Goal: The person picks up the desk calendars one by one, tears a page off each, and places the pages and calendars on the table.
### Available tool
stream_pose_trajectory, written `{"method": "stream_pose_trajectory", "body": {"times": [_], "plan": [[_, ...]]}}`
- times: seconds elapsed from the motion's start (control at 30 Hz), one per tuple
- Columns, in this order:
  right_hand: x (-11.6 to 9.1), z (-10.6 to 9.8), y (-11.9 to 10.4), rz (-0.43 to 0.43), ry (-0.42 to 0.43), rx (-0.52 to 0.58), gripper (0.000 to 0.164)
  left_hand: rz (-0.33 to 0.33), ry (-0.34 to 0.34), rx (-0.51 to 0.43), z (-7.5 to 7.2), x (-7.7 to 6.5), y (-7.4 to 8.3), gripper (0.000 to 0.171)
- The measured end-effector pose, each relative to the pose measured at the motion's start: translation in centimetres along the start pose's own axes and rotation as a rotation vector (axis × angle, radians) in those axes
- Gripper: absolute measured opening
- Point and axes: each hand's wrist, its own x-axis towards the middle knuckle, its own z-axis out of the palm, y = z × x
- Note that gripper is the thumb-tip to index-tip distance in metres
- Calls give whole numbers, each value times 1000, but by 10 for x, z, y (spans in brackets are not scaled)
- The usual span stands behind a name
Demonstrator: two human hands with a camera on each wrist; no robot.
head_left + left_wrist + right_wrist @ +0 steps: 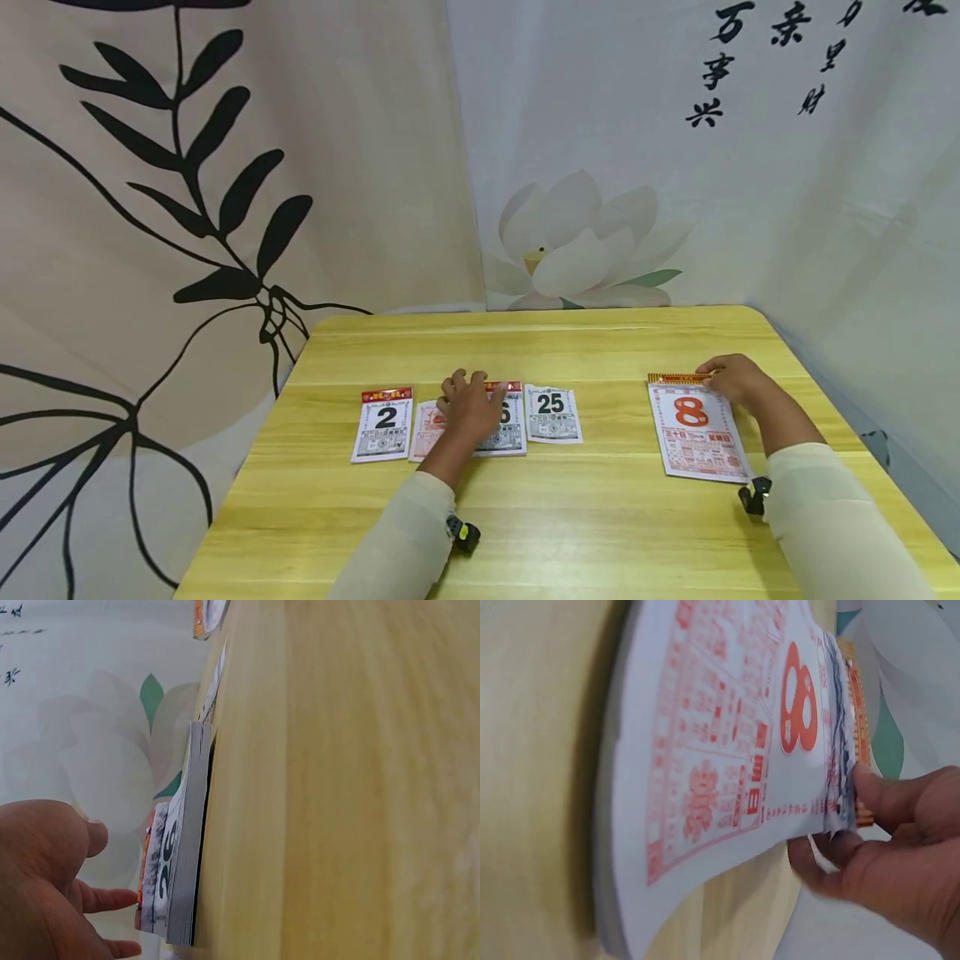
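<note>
My left hand (471,412) reaches over a tear-off calendar (510,437) whose number reads 26 in the left wrist view. Its thumb stands apart from the fingers, and one fingertip (120,900) is at the calendar's red top edge; whether it touches I cannot tell. At the right, a larger tear-off calendar (701,429) shows a big red 8 under a red and gold header strip. My right hand (741,382) pinches that calendar's top right corner, thumb above and fingers below. In the right wrist view the 8 calendar's pages (727,750) look slightly bent.
A calendar with a black 2 (384,433) lies at the row's left end. Beside it, a red-printed calendar page (427,429) is partly hidden by my left hand. A loose page numbered 25 (553,415) ends the row. All lie on a wooden table (600,525) before a printed curtain (375,167).
</note>
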Motion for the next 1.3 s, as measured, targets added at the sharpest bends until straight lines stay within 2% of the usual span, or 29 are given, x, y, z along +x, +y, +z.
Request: {"method": "stream_pose_trajectory", "body": {"times": [0.1, 0.2, 0.47, 0.7, 0.87, 1.17, 1.3], "plan": [[-2, -1, 2, 32, -28, 99, 43, 10, 1, -22, 0, -1, 0, 55], [-5, -1, 2, 43, -22, 149, 42, 14, -11, -35, 0, -2, 1, 55], [-17, 0, -6, -3, -28, 273, 44, 15, -39, -50, 2, -2, 6, 56], [-23, 9, -19, -45, -32, 262, 43, 25, -31, -23, 2, -1, 9, 57], [-28, 11, -33, -75, -38, 270, 42, 48, -34, -53, 0, -2, 12, 56], [-48, 18, -69, -185, -68, 282, 40, 71, -64, -61, -1, -5, 12, 58], [-59, 23, -88, -212, -80, 293, 39, 114, -80, -116, -1, -7, 13, 57]]}}
